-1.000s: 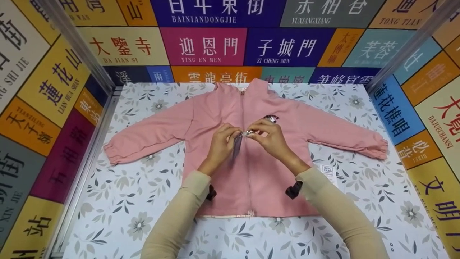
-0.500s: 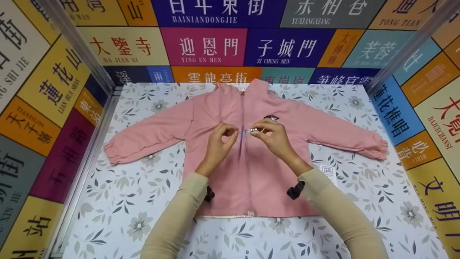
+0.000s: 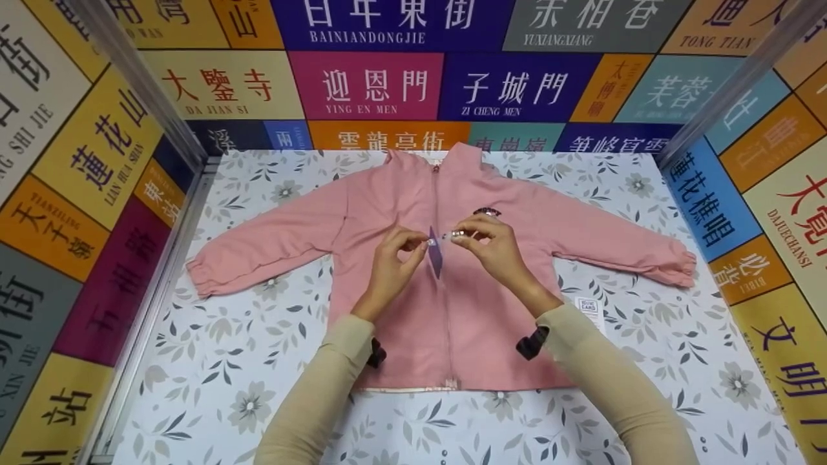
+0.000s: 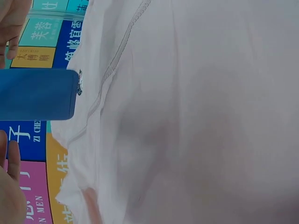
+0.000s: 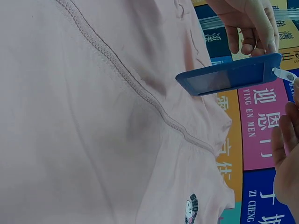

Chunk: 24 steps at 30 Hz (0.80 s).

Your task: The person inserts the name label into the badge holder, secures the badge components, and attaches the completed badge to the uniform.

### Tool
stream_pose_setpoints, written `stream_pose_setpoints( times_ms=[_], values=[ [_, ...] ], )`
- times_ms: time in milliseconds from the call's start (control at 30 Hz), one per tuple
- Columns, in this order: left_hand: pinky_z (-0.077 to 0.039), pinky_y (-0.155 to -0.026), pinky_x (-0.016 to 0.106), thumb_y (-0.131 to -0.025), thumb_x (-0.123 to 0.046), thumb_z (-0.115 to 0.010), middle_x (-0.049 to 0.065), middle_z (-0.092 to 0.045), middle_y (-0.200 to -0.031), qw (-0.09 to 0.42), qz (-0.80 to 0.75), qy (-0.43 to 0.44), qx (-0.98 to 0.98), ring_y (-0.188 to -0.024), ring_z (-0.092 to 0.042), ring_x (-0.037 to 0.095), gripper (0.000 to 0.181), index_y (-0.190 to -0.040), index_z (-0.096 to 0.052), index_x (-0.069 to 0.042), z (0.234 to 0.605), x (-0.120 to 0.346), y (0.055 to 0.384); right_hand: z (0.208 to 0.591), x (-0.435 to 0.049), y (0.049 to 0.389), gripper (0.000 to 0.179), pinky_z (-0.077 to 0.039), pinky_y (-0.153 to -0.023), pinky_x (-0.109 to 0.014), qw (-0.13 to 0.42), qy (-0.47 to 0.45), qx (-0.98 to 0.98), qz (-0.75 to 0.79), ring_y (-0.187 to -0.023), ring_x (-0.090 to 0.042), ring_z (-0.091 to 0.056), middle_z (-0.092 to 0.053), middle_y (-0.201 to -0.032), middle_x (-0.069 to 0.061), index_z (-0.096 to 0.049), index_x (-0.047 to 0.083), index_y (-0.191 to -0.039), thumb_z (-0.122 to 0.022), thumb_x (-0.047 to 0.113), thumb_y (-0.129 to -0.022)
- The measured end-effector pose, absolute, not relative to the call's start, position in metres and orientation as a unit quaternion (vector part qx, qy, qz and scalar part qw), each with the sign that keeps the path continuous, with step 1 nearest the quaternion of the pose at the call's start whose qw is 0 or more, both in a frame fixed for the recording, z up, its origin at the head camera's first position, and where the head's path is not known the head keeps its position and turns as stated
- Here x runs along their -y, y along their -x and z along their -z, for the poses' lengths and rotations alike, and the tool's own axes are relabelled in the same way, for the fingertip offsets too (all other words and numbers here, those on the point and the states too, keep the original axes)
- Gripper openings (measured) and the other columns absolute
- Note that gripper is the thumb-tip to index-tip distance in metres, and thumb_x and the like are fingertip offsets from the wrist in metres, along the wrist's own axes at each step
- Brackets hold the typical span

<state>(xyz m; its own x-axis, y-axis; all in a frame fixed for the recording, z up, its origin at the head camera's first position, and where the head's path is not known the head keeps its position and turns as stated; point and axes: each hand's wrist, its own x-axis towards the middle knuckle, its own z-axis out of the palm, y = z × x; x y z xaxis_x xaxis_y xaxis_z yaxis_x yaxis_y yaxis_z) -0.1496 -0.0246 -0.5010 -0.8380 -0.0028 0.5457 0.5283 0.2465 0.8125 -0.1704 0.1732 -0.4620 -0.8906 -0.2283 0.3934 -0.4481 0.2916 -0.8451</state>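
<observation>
A blue card holder (image 5: 228, 74) was up in the air over the middle of a pink jacket (image 3: 481, 307), above its zip (image 3: 447, 323). The left hand (image 3: 395, 257) had one end of the holder between thumb and fingertip, with just a thin gap for that edge, seemingly so the rest could hang free. The right hand (image 3: 497, 252) squeezed a small shiny clip (image 3: 457, 234) between its thumb and finger, probably to keep hold of the little pale strap (image 5: 284, 74), which ran from the same end of the holder over to that hand. The hands faced each other, close but apart, maybe so both could get at the small parts. The jacket lay flat on the table (image 3: 194, 400), neck at the far edge, hem toward the near edge and sleeves out toward the left and right edges, perhaps so its front stayed smooth. A white card (image 3: 589, 310) lay beside the jacket, toward the table's right edge.
</observation>
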Motion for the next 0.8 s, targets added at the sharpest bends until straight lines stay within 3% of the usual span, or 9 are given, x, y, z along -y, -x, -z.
stream_pose_setpoints(
  times_ms=[233,467,533,700,800],
  values=[
    [-0.053,-0.075,0.050,-0.090,0.003,-0.066,0.019,-0.065,-0.088,0.217,0.587,0.175,0.760,-0.078,-0.061,0.029,0.012,-0.100,-0.070,0.007,0.497,0.028,0.150,0.462,-0.174,0.170,0.009,-0.051,-0.075,-0.029,0.096,-0.214,0.803,-0.548,-0.087,-0.031,-0.060,-0.071,-0.093,-0.013,-0.077,0.002,-0.094,-0.075,0.005,-0.085],
    [-0.053,-0.075,0.032,-0.092,0.002,-0.061,0.017,-0.066,-0.091,0.188,0.583,0.171,0.772,-0.081,-0.061,0.026,0.020,-0.110,-0.071,0.000,0.533,0.035,0.166,0.460,-0.175,0.170,0.010,-0.050,-0.075,-0.025,0.092,-0.214,0.801,-0.551,-0.085,-0.021,-0.060,-0.071,-0.093,-0.014,-0.076,0.000,-0.094,-0.075,0.005,-0.086],
    [-0.053,-0.077,0.032,-0.092,0.003,-0.061,0.016,-0.066,-0.093,0.167,0.587,0.174,0.773,-0.083,-0.062,0.027,0.027,-0.115,-0.070,-0.005,0.536,0.039,0.166,0.459,-0.175,0.170,0.010,-0.050,-0.075,-0.024,0.093,-0.213,0.802,-0.550,-0.084,-0.021,-0.060,-0.071,-0.092,-0.014,-0.076,0.000,-0.094,-0.075,0.005,-0.085],
    [-0.053,-0.083,0.040,-0.082,0.009,-0.058,0.016,-0.064,-0.101,0.098,0.594,0.176,0.779,-0.093,-0.061,0.032,0.050,-0.128,-0.065,-0.011,0.543,0.049,0.165,0.457,-0.175,0.170,0.009,-0.050,-0.075,-0.023,0.088,-0.214,0.803,-0.549,-0.083,-0.012,-0.059,-0.071,-0.092,-0.012,-0.077,0.002,-0.093,-0.075,0.006,-0.085],
    [-0.052,-0.089,0.047,-0.080,0.003,-0.066,0.017,-0.061,-0.108,0.060,0.583,0.187,0.789,-0.100,-0.059,0.036,0.059,-0.136,-0.058,-0.012,0.548,0.053,0.164,0.456,-0.175,0.169,0.010,-0.050,-0.075,-0.023,0.087,-0.215,0.801,-0.552,-0.083,-0.009,-0.059,-0.071,-0.092,-0.012,-0.076,0.001,-0.094,-0.075,0.006,-0.085]
  ],
)
